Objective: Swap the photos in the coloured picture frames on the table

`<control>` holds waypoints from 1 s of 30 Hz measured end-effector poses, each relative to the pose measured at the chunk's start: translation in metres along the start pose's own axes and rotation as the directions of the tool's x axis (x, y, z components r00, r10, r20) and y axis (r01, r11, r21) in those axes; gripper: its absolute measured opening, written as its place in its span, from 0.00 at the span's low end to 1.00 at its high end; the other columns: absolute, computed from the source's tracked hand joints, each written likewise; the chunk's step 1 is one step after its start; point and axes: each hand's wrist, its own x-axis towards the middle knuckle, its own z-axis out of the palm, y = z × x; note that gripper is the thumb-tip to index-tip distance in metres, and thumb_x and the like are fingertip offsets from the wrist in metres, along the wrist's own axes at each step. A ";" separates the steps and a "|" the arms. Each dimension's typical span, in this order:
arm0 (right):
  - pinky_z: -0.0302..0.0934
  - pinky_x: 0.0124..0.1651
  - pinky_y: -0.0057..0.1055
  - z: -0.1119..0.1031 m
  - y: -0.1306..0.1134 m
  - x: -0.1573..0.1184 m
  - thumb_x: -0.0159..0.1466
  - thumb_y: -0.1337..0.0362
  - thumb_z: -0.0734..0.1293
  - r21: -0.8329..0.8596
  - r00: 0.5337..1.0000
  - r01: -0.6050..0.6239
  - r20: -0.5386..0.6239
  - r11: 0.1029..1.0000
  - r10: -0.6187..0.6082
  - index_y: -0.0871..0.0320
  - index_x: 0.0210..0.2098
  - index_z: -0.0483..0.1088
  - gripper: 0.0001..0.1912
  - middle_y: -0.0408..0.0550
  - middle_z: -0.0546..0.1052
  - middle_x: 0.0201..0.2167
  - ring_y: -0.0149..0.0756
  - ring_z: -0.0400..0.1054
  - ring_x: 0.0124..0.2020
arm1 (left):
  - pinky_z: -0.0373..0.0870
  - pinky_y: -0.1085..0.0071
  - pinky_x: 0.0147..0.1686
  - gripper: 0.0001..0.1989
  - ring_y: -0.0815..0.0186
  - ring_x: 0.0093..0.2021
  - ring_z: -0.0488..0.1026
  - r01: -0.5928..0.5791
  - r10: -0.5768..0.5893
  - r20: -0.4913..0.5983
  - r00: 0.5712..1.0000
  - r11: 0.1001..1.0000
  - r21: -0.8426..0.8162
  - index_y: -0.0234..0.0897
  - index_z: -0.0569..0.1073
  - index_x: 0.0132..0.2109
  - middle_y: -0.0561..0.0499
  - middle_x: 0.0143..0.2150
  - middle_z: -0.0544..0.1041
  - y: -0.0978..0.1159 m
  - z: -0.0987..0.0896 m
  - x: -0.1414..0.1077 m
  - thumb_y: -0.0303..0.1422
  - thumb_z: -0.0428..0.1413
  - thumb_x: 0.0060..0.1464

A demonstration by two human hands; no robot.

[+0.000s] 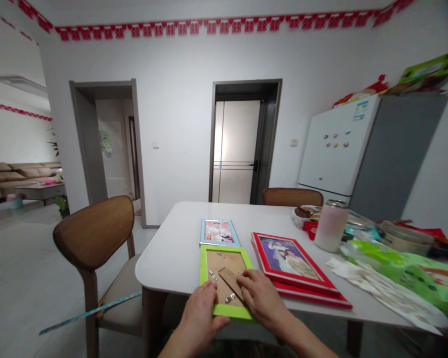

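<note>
Fingers of the left hand (199,311) lie close together over the left edge of a green frame (204,268), thumb at its lower edge; we read a hold on the near-left corner. Right hand (261,296): fingers curled at the brown stand flap (230,276); we cannot tell whether they pinch or only press it. Green frame sits directly beneath both sets of fingers, back upward, metal clips (230,298) showing, near end in front of the edge of the white table (168,263). Just right of the right fingers we note stacked red frames (293,258), top one picture-up. Just beyond the fingers, a light-blue frame (220,232). Farther to their right, a pink-white flask (331,226). Well beyond them, a brown chair (293,197), then a door (241,139).
</note>
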 end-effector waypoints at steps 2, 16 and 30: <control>0.51 0.42 0.32 -0.003 -0.013 -0.006 0.57 0.67 0.54 0.043 0.993 0.111 0.028 0.993 -0.112 0.53 0.34 0.69 0.13 0.47 0.67 0.37 0.35 0.58 0.39 | 0.52 0.69 0.53 0.29 0.62 0.54 0.57 0.016 -0.016 0.010 1.000 1.000 0.001 0.33 0.61 0.51 0.45 0.53 0.63 -0.001 0.001 0.000 0.36 0.56 0.40; 0.51 0.43 0.32 -0.018 -0.026 -0.016 0.56 0.65 0.57 0.128 0.969 0.228 0.069 0.965 -0.239 0.51 0.33 0.70 0.11 0.44 0.67 0.38 0.35 0.57 0.41 | 0.53 0.67 0.53 0.31 0.62 0.54 0.57 0.011 -0.011 0.005 1.000 0.999 -0.048 0.34 0.60 0.52 0.45 0.54 0.63 -0.007 0.003 0.002 0.35 0.58 0.39; 0.48 0.39 0.30 0.023 -0.037 0.044 0.56 0.64 0.58 0.016 0.981 0.169 0.090 0.985 -0.170 0.55 0.29 0.70 0.09 0.46 0.69 0.33 0.35 0.57 0.38 | 0.55 0.70 0.51 0.27 0.63 0.51 0.61 -0.018 0.017 -0.017 1.000 0.997 -0.072 0.36 0.63 0.48 0.47 0.51 0.65 -0.004 -0.003 -0.003 0.34 0.58 0.38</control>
